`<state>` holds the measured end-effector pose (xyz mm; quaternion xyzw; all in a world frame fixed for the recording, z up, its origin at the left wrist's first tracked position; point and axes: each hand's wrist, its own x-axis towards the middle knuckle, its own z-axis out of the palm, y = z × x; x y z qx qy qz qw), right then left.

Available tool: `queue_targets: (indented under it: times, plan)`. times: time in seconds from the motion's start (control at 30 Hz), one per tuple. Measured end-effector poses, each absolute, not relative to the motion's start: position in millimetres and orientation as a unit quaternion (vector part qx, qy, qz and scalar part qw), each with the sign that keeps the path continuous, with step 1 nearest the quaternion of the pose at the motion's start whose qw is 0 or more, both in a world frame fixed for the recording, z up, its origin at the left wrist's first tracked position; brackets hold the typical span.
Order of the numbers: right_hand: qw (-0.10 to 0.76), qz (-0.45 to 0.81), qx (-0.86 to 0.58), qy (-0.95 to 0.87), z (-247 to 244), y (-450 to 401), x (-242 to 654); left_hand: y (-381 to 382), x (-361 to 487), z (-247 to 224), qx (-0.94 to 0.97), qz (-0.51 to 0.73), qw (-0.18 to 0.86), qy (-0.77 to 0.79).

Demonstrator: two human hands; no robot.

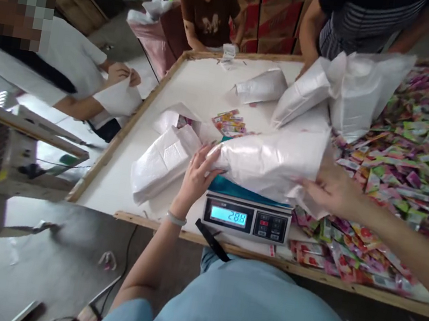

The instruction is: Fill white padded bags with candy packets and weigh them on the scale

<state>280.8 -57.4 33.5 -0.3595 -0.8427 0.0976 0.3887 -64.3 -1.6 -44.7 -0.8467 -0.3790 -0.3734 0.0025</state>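
A filled white plastic bag (269,161) lies across the blue pan of a digital scale (246,220) whose display is lit. At its left end my left hand (199,172) grips the bag, fingers curled on the plastic. My right hand (325,183) holds the opposite end, where the plastic is loose and crumpled. Left of the scale lies another full white bag (165,163), beside an open one (178,118) with coloured packets showing inside. Behind the scale is a small group of packets (229,122).
Colourful packets (420,171) are heaped on the right of the wood-edged table (121,135). More white bags (302,90) stand toward the back. A person (209,13) and another in stripes are across the table; one at left holds white plastic (119,95).
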Motion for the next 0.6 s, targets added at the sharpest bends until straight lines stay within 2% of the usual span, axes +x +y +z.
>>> queue_targets:
  times: [0.17, 0.3, 0.37, 0.47, 0.53, 0.6]
  plan:
    - [0.248, 0.073, -0.382, -0.887, -26.2, -75.0, 310.0, -21.4, -67.3, -61.8, -0.854, -0.341, 0.065, -0.387]
    - [0.226, 0.08, -0.409, -0.88, -10.3, -36.2, 298.0, -14.2, -62.6, -63.1, -0.8, -0.385, 0.115, -0.446]
    - [0.228, 0.123, -0.397, -0.88, 8.7, -26.5, 295.7, -11.0, -68.1, -57.4, -0.799, -0.373, 0.097, -0.462]
    - [0.204, 0.252, -0.376, -0.868, 26.6, -36.1, 310.4, -14.8, -85.1, -45.5, -0.828, -0.336, 0.043, -0.447]
    - [0.193, 0.334, -0.399, -0.832, 26.6, -49.9, 330.2, -19.4, -94.9, -37.8, -0.832, -0.348, 0.019, -0.431]
    - [0.226, 0.372, -0.449, -0.78, 20.5, -60.8, 350.8, -20.5, -98.5, -30.7, -0.818, -0.388, 0.012, -0.424]
